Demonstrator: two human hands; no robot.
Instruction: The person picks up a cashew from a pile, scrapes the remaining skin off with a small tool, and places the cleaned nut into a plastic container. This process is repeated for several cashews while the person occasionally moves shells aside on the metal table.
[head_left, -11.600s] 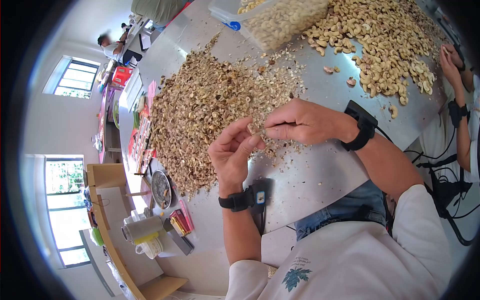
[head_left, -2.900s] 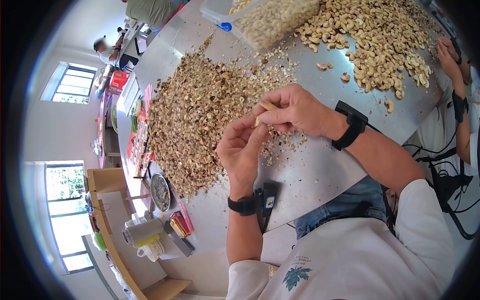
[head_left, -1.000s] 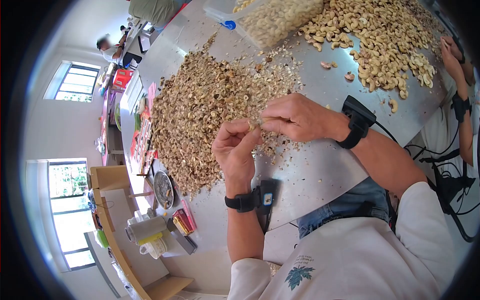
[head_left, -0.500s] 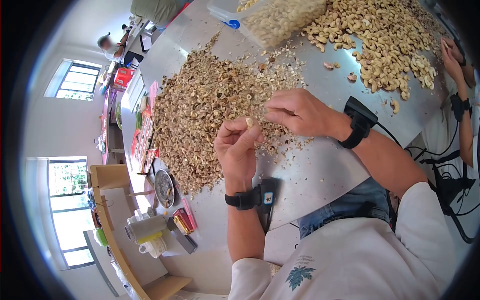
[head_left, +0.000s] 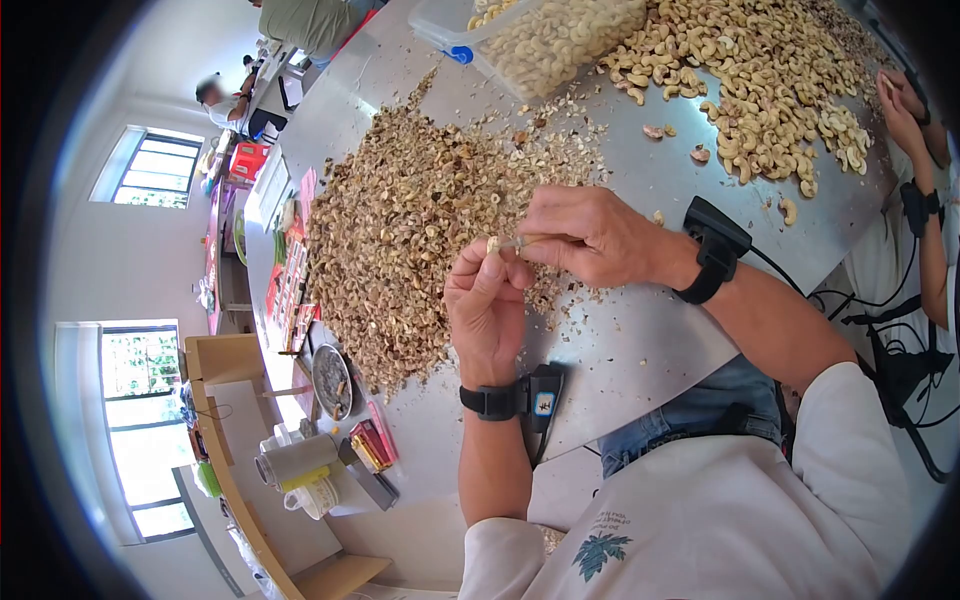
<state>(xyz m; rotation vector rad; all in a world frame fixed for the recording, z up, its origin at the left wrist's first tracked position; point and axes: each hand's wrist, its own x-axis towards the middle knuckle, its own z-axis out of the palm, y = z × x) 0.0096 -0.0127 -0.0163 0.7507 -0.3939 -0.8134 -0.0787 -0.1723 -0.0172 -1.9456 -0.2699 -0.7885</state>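
Observation:
Between the thumb and fingers of my left hand (head_left: 487, 305) a pale cashew (head_left: 493, 245) is pinched, its end sticking up past the fingertips. My right hand (head_left: 595, 235) is closed around a small knife (head_left: 535, 239), of which only a thin, short part shows. The knife's tip reaches the cashew at my left fingertips. Under and behind both hands spreads a big heap of broken brown cashew bits and skins (head_left: 400, 220). Both wrists wear black straps with devices.
A clear plastic tub of cashews (head_left: 560, 50) stands at the metal table's (head_left: 640, 330) far side, beside a pile of whole cashews (head_left: 760, 90). Another person's hands (head_left: 905, 110) are at the right edge. A round metal dish (head_left: 331, 382) and small packets (head_left: 371, 445) lie left.
My left hand has shifted slightly right with the cashew. My right hand has come down and inward, bringing the knife to the nut.

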